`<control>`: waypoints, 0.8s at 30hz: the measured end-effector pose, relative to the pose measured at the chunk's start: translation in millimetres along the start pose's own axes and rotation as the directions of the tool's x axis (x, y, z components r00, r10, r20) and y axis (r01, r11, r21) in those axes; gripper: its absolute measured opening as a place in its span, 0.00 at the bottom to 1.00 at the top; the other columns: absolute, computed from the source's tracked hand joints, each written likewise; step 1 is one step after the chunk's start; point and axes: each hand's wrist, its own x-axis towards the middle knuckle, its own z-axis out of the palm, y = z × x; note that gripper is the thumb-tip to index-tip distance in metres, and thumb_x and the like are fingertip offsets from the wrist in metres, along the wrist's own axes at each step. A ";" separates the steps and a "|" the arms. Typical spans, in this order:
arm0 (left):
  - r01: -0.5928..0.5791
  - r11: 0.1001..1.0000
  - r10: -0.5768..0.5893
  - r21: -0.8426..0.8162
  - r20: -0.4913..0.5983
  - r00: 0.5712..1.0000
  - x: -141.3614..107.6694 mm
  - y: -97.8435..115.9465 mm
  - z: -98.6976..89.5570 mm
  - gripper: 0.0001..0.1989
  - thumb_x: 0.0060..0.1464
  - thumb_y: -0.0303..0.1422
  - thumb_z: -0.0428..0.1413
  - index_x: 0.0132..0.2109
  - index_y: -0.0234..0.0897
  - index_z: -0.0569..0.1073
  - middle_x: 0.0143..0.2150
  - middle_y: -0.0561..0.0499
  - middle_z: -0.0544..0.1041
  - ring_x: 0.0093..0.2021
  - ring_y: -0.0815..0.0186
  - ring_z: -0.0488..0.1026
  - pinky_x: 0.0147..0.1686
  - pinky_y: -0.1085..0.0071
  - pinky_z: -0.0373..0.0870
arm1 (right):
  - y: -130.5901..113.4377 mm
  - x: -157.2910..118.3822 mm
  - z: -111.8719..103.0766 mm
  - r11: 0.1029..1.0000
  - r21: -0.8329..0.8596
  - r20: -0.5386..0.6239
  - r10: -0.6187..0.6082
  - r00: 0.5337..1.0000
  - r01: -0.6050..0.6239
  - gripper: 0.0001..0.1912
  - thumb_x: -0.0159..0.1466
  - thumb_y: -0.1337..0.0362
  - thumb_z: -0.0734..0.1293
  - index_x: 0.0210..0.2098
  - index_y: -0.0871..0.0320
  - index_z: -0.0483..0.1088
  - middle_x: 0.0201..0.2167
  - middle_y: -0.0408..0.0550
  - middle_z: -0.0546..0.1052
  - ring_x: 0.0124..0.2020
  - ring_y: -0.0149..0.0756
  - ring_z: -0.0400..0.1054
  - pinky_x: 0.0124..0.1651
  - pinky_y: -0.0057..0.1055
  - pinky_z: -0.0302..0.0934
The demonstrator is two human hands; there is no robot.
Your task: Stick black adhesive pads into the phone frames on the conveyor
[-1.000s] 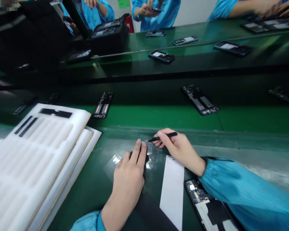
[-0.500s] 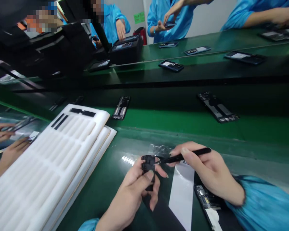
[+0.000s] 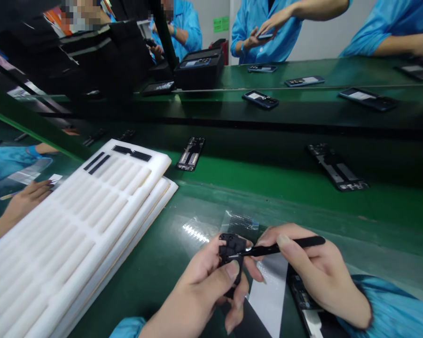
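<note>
Over the green assembly belt (image 3: 155, 272), a small black plastic part (image 3: 232, 249) is gripped by the left hand (image 3: 197, 300), long axis upright, and its right side is touched by black tweezers (image 3: 285, 247) pinched in the right hand (image 3: 317, 267).

Right hand (image 3: 319, 267) tweezers (image 3: 285, 247) touch a black, apparently plastic part (image 3: 231, 249).

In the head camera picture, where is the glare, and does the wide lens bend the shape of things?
In the head view, a bright glare streak lies on the clear plastic film beside the left hand; the green conveyor belt shines softly; lens distortion curves the belt's edges and stretches the white foam tray toward the left.
</note>
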 end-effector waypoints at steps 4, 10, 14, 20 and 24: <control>-0.007 1.000 0.007 0.016 -0.022 1.000 -1.6 -4.0 2.2 0.13 0.68 0.39 0.49 0.47 0.36 0.73 0.27 0.54 0.67 0.20 0.75 0.61 0.20 0.76 0.54 | 1.5 0.4 -1.1 0.999 0.021 0.021 -0.037 0.999 0.037 0.13 0.73 0.59 0.62 0.39 0.49 0.78 0.34 0.45 0.82 0.37 0.36 0.79 0.41 0.26 0.74; -0.041 0.999 0.041 0.002 -0.024 0.999 -7.5 -6.6 3.7 0.16 0.68 0.40 0.50 0.59 0.42 0.67 0.35 0.51 0.72 0.24 0.74 0.63 0.24 0.75 0.61 | 0.7 1.6 -2.1 0.996 0.065 0.068 -0.070 0.995 0.066 0.12 0.74 0.59 0.61 0.40 0.48 0.76 0.34 0.42 0.82 0.38 0.33 0.79 0.43 0.24 0.72; -0.151 0.988 0.150 0.015 0.028 0.988 -6.4 -11.0 2.0 0.16 0.68 0.41 0.51 0.60 0.45 0.67 0.44 0.48 0.74 0.25 0.76 0.63 0.25 0.75 0.63 | 1.4 -0.3 -3.6 0.988 0.128 0.116 -0.099 0.988 0.084 0.11 0.74 0.58 0.61 0.44 0.46 0.75 0.35 0.42 0.82 0.39 0.35 0.79 0.43 0.27 0.72; -0.237 0.971 0.238 -0.026 0.066 0.969 -1.6 -17.5 0.7 0.14 0.68 0.38 0.51 0.59 0.46 0.69 0.44 0.48 0.75 0.26 0.77 0.65 0.24 0.78 0.62 | 2.9 -3.4 -6.0 0.985 0.153 0.148 -0.104 0.983 0.082 0.11 0.74 0.58 0.60 0.46 0.45 0.76 0.37 0.45 0.83 0.41 0.39 0.79 0.45 0.33 0.73; -0.241 0.968 0.244 -0.068 0.036 0.969 -2.5 -17.7 3.4 0.15 0.67 0.39 0.53 0.58 0.46 0.70 0.44 0.48 0.76 0.27 0.75 0.65 0.24 0.78 0.64 | 0.4 -2.3 -6.1 0.980 0.169 0.158 -0.128 0.979 0.101 0.12 0.74 0.58 0.60 0.47 0.45 0.75 0.37 0.46 0.83 0.41 0.41 0.79 0.46 0.35 0.73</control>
